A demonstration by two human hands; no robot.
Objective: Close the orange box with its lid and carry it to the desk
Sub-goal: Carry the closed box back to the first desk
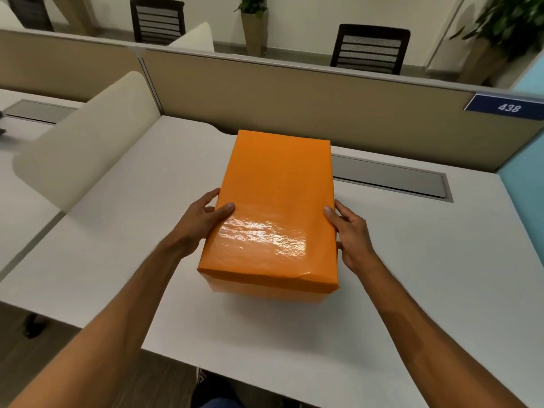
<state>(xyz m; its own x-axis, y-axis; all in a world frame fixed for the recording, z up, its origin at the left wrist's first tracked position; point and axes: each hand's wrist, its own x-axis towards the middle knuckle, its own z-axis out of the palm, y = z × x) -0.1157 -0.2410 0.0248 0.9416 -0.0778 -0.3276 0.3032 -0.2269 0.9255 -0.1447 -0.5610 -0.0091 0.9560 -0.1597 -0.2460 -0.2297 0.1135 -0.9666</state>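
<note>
The orange box [273,210] stands on the white tabletop [412,290], its far end toward the beige partition [294,92]. The lid [276,201] sits over the box and appears fully seated; a small crease shows at the lid's near right corner.

The left hand [200,222] presses against the left side of the box, thumb resting on the lid edge, the other fingers [210,195] curled down the left wall. The right hand [350,234] mirrors this on the right side of the box, thumb on the lid edge. Both hands clasp the box between them. Whether the box rests on the tabletop or is held just above it cannot be told for certain; it appears to be resting.

Judged step: final placement and release on the tabletop.

Recommended procedure:
1. Keep equal pressure from both sides of the box so the lid does not skew.
2. Confirm the base sits flat before relaxing the grip.
3. Draw both hands straight outward from the box, avoiding any drag on the glossy lid surface.
4. Leave the box short of the grey cable hatch [388,178] behind its right far corner.

Legible writing: a blue plate [504,107] on the partition, right of and beyond the box, reads "438". No brand or label is visible on the box.
</note>
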